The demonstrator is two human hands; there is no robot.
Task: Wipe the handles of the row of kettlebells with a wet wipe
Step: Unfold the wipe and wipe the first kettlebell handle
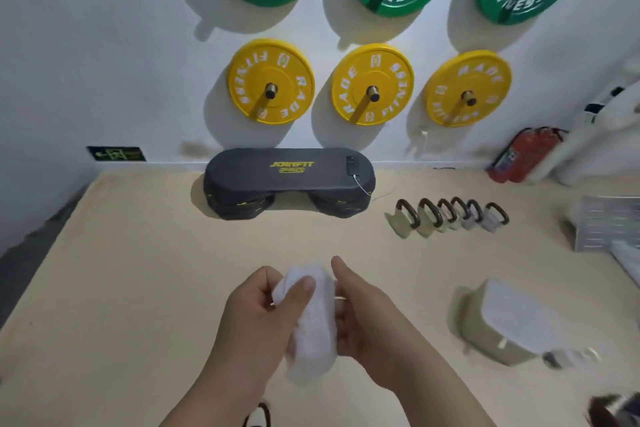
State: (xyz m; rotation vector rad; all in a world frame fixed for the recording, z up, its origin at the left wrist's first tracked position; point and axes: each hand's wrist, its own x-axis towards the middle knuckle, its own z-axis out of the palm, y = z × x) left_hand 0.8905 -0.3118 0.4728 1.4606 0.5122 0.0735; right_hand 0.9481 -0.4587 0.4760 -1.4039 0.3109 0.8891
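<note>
Wide pale beige floor point(138, 270), and on it, well ahead and to the right, stands the row of pale kettlebells with dark loop handles point(450, 217). Nothing is near them, so I'd judge no handle wiped yet and the whole job ahead. Down here the left grip point(256, 308) and right grip point(367, 315) both curl round the crumpled white wet wipe point(311, 329), held up between them: left thumb pressed on its front, right thumb lifted clear.

A gym room — weight plates point(372, 85) on wall pegs, step platform point(289, 180), row of kettlebells point(450, 217)
</note>
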